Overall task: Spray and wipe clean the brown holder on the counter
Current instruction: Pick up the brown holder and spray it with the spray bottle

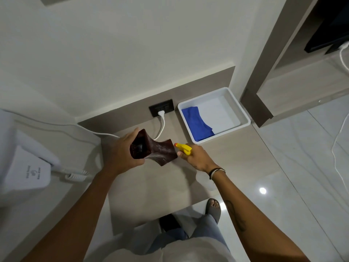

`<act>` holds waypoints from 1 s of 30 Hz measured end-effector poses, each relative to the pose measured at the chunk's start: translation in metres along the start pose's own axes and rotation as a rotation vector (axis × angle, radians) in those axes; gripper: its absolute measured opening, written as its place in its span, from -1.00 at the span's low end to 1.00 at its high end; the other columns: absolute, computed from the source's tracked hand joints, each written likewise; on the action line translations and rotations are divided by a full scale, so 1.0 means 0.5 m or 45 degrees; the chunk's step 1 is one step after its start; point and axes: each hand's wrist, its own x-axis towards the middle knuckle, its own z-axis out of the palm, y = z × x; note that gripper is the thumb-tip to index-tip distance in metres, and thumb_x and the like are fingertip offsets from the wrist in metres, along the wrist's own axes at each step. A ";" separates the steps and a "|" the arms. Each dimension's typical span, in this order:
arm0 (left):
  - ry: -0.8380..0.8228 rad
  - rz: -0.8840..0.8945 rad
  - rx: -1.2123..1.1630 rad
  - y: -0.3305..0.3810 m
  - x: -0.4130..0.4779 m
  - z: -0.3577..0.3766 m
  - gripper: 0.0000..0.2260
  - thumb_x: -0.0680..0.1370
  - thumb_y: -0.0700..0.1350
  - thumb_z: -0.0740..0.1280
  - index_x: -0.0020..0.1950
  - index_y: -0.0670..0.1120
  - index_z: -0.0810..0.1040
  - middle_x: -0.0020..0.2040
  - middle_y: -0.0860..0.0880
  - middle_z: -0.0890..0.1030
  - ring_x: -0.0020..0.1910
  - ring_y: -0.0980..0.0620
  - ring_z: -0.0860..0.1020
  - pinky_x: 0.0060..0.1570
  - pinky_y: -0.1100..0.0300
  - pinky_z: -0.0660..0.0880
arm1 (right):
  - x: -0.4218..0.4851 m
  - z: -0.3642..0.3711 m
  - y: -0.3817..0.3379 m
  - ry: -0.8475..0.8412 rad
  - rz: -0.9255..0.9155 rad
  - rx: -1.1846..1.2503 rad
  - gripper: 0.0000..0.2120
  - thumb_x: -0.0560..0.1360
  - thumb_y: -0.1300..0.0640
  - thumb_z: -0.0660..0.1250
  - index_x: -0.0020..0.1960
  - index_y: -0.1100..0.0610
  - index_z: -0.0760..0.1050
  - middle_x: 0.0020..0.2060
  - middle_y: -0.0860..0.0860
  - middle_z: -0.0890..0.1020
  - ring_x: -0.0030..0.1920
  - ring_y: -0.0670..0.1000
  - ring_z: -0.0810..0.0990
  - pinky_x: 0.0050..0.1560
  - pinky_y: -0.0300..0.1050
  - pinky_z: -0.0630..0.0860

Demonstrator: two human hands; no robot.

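Left hand (120,152) tilts brown holder (153,148), mouth toward camera, base toward sprayer (184,148)

A: What's worn?
B: Bare arms, thin cords at the right hand (198,157) wrist, dark tattoo further up that forearm.
A: Lower down?
B: Pale jeans, light top, grey sandal.
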 end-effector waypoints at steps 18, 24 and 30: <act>0.073 -0.246 0.543 0.168 0.063 0.033 -0.25 0.53 0.46 0.26 0.61 0.07 0.35 0.36 -0.24 0.49 0.24 -0.23 0.59 0.16 -0.08 0.65 | -0.037 -0.027 -0.013 0.110 -0.049 0.112 -0.56 0.68 -0.10 0.33 0.38 0.20 0.60 0.04 0.17 0.73 0.03 0.17 0.69 0.18 0.16 0.65; -0.077 -0.338 0.466 0.173 0.078 0.026 -0.03 0.40 0.59 0.23 0.66 0.06 0.24 0.58 -0.27 0.29 0.50 -0.36 0.41 0.38 -0.25 0.48 | -0.037 -0.028 -0.009 0.081 -0.046 0.100 -0.58 0.68 -0.07 0.33 0.35 0.22 0.61 0.05 0.20 0.72 0.05 0.18 0.68 0.20 0.20 0.64; -0.194 0.000 0.423 0.123 0.079 -0.001 -0.01 0.26 0.29 0.58 0.59 -0.03 0.33 0.50 -0.10 0.46 0.46 -0.20 0.45 0.35 -0.10 0.48 | -0.036 -0.034 -0.004 0.055 -0.105 0.152 -0.56 0.68 -0.08 0.33 0.41 0.19 0.59 0.10 0.19 0.72 0.09 0.18 0.69 0.23 0.19 0.63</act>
